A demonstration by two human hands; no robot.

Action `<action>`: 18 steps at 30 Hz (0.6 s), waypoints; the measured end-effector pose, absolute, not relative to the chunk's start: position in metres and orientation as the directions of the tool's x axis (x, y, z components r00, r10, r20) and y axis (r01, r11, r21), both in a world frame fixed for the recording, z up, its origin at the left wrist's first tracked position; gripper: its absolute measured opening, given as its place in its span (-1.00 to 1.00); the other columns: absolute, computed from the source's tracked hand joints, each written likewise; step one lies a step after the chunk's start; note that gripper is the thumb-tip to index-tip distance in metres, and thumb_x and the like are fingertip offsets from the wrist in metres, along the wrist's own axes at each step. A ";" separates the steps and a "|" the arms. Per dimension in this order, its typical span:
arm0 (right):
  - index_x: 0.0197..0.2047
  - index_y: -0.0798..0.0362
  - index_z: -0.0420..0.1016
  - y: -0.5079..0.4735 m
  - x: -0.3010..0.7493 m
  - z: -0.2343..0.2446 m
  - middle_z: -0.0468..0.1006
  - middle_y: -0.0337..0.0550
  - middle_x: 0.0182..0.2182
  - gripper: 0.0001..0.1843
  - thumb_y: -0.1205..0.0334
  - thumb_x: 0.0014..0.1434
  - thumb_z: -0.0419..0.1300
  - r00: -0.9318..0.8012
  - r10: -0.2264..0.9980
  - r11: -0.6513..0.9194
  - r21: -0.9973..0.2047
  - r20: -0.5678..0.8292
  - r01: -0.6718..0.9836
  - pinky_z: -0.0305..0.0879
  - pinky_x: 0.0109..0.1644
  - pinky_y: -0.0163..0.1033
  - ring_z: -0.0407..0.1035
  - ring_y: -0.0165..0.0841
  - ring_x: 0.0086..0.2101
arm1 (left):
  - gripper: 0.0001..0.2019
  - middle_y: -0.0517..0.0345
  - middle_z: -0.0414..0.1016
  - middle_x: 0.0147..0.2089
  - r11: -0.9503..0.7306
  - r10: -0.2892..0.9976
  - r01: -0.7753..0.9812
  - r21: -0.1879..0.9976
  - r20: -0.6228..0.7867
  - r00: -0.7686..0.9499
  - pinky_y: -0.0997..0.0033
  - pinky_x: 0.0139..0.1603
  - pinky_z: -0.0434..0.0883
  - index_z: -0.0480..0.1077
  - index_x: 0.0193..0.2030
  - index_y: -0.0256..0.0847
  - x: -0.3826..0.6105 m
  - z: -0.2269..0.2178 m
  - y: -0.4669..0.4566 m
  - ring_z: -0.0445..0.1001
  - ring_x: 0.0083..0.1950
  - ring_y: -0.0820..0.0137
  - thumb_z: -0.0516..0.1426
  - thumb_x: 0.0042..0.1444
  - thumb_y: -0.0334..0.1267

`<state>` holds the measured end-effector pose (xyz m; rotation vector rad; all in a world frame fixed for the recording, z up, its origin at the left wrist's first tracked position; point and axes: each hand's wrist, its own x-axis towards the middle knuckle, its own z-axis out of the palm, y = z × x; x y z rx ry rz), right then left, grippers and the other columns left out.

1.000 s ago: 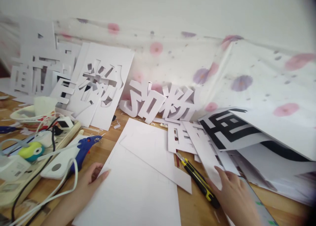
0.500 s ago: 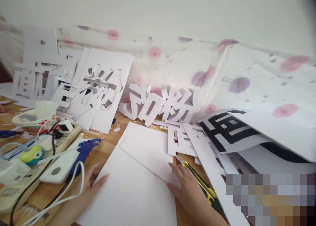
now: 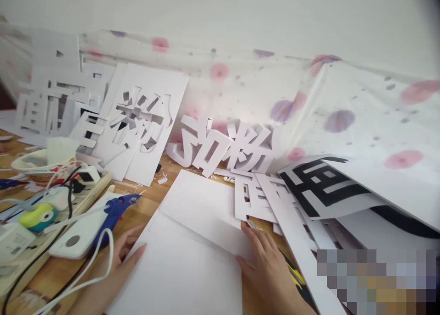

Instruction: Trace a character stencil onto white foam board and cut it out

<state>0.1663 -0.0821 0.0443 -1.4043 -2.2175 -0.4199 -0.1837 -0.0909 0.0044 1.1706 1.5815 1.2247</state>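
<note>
In front of me lie stacked white foam boards point(image 3: 192, 278); a slanting edge crosses them between an upper and a lower sheet. My left hand point(image 3: 129, 255) is at their left edge, thumb tip touching it and fingers loosely curved and apart. At the right edge, my right hand point(image 3: 266, 262) has a corner of white board point(image 3: 233, 237) between thumb and fingers. Partly hidden beneath that hand is a yellow and black utility knife point(image 3: 294, 276). A blue hot glue gun point(image 3: 115, 214) rests left of the boards, near my left hand.
A power strip point(image 3: 82, 196) with plugs and cords runs along the left, beside a white device point(image 3: 77, 239). Cut-out board sheets point(image 3: 165, 90) and thick white letter shapes point(image 3: 213, 145) lean at the back. Board strips point(image 3: 292, 232) and a black-printed sheet point(image 3: 319, 186) lie right.
My right hand has shifted slightly right and now covers more of the utility knife. The slanting board edge has moved a little left and down. My left hand stays at the left edge.
</note>
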 end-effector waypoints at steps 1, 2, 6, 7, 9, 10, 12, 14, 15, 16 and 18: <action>0.11 0.08 0.18 -0.082 0.166 0.047 0.44 -0.01 -0.15 -0.44 0.31 0.01 0.17 -0.370 0.729 0.446 0.010 0.575 0.895 0.39 -0.15 -0.04 0.33 -0.14 -0.14 | -0.42 0.06 0.47 -0.12 0.098 0.966 0.193 0.976 -0.047 -0.254 0.38 -0.36 0.46 0.21 0.05 -0.13 -0.184 0.004 -0.091 0.50 -0.27 0.27 0.19 -0.10 0.05; 0.12 0.08 0.17 -0.081 0.166 0.050 0.42 -0.01 -0.15 -0.45 0.32 0.04 0.15 -0.384 0.703 0.467 0.019 0.599 0.884 0.38 -0.15 -0.05 0.31 -0.15 -0.13 | -0.43 0.05 0.46 -0.10 0.094 0.967 0.194 0.977 -0.043 -0.251 0.38 -0.34 0.46 0.22 0.04 -0.14 -0.185 0.003 -0.092 0.50 -0.26 0.27 0.19 -0.09 0.05; 0.13 0.08 0.18 -0.074 0.167 0.060 0.37 0.01 -0.14 -0.50 0.32 0.10 0.11 -0.424 0.638 0.520 0.047 0.643 0.853 0.35 -0.14 -0.06 0.27 -0.17 -0.13 | -0.45 0.02 0.45 -0.07 0.076 0.972 0.188 0.979 -0.031 -0.232 0.37 -0.28 0.46 0.22 0.02 -0.16 -0.186 0.001 -0.091 0.49 -0.21 0.27 0.19 -0.07 0.04; 0.11 0.08 0.20 -0.070 0.167 0.062 0.36 0.01 -0.16 -0.52 0.31 0.10 0.10 -0.419 0.638 0.517 0.044 0.646 0.855 0.35 -0.16 -0.07 0.27 -0.18 -0.15 | -0.46 0.02 0.46 -0.07 0.068 0.973 0.182 0.981 -0.025 -0.231 0.37 -0.28 0.46 0.23 0.01 -0.17 -0.186 0.001 -0.091 0.49 -0.21 0.27 0.19 -0.07 0.04; 0.07 0.07 0.27 -0.058 0.166 0.068 0.36 0.01 -0.19 -0.56 0.25 0.09 0.11 -0.381 0.665 0.489 0.011 0.643 0.872 0.34 -0.18 -0.08 0.28 -0.18 -0.18 | -0.48 0.03 0.47 -0.09 0.059 0.972 0.172 0.983 -0.017 -0.235 0.37 -0.27 0.46 0.25 -0.01 -0.17 -0.185 0.000 -0.091 0.49 -0.19 0.25 0.19 -0.07 0.04; 0.05 0.07 0.30 -0.051 0.166 0.071 0.36 0.01 -0.19 -0.57 0.21 0.08 0.11 -0.330 0.694 0.456 -0.036 0.640 0.889 0.33 -0.19 -0.09 0.28 -0.17 -0.17 | -0.49 0.03 0.47 -0.08 0.058 0.972 0.170 0.984 -0.017 -0.235 0.37 -0.26 0.46 0.26 -0.01 -0.16 -0.185 0.000 -0.091 0.48 -0.17 0.24 0.18 -0.07 0.04; 0.02 0.04 0.33 -0.032 0.168 0.076 0.35 0.00 -0.15 -0.54 0.09 0.04 0.13 -0.115 0.779 0.321 -0.235 0.616 0.917 0.32 -0.18 -0.10 0.27 -0.15 -0.13 | -0.49 0.02 0.46 -0.05 0.065 0.970 0.176 0.982 -0.020 -0.243 0.36 -0.25 0.46 0.29 -0.02 -0.16 -0.186 -0.001 -0.092 0.48 -0.14 0.22 0.18 -0.07 0.06; 0.00 0.05 0.33 -0.011 0.171 0.081 0.33 -0.01 -0.12 -0.48 -0.03 0.00 0.12 0.166 0.826 0.135 -0.475 0.538 0.869 0.31 -0.18 -0.14 0.28 -0.17 -0.12 | -0.49 0.01 0.43 -0.01 0.079 0.969 0.201 0.976 -0.027 -0.247 0.36 -0.27 0.46 0.30 -0.03 -0.15 -0.186 -0.001 -0.093 0.48 -0.16 0.23 0.17 -0.07 0.08; -0.01 0.07 0.33 -0.002 0.174 0.082 0.34 0.00 -0.13 -0.46 -0.07 0.01 0.09 0.259 0.828 0.065 -0.544 0.497 0.837 0.31 -0.20 -0.17 0.30 -0.19 -0.16 | -0.50 0.01 0.43 0.00 0.086 0.969 0.216 0.973 -0.032 -0.246 0.35 -0.28 0.47 0.30 -0.02 -0.15 -0.186 -0.001 -0.094 0.49 -0.18 0.24 0.16 -0.06 0.08; -0.03 0.11 0.34 0.006 0.178 0.083 0.36 0.01 -0.15 -0.45 -0.10 0.02 0.05 0.321 0.826 0.012 -0.583 0.463 0.812 0.30 -0.20 -0.18 0.32 -0.21 -0.19 | -0.51 0.02 0.43 0.00 0.094 0.970 0.229 0.969 -0.038 -0.240 0.35 -0.28 0.47 0.30 -0.02 -0.14 -0.186 -0.001 -0.094 0.49 -0.19 0.25 0.15 -0.04 0.07; -0.06 0.17 0.36 0.016 0.185 0.081 0.40 0.04 -0.21 -0.43 -0.13 0.05 0.00 0.380 0.823 -0.059 -0.601 0.423 0.797 0.29 -0.21 -0.18 0.34 -0.21 -0.24 | -0.55 0.04 0.44 -0.02 0.094 0.972 0.246 0.965 -0.036 -0.232 0.36 -0.25 0.46 0.31 -0.02 -0.12 -0.186 -0.001 -0.095 0.49 -0.17 0.25 0.14 -0.01 0.05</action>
